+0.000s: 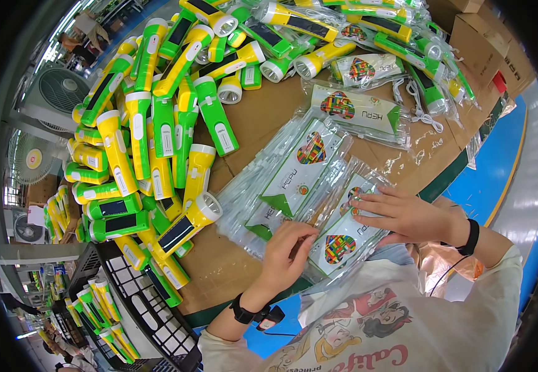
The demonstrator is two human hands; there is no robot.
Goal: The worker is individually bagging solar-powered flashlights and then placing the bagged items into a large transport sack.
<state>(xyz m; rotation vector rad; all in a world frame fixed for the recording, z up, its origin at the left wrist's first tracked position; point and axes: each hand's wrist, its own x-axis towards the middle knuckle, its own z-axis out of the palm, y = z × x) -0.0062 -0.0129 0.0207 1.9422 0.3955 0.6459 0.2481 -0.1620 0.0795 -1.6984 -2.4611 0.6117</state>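
Note:
My right hand (399,214) lies with fingers stretched out over a clear plastic bag (359,239) that holds a white printed card with a colourful patchwork picture. At the same bag's left edge, my left hand (289,251) is closed, thumb and forefinger pinched together on the plastic. Just beyond my left hand is a stack of similar clear bags with cards (291,177), lying flat and overlapping on the cardboard-covered table (263,118). Both wrists wear black bands.
A heap of yellow and green flashlights (148,136) covers the table's left side. Bagged flashlights (399,43) with white cords lie at the far right, near cardboard boxes (483,43). A black crate (142,297) stands at the lower left; fans (64,90) are beyond.

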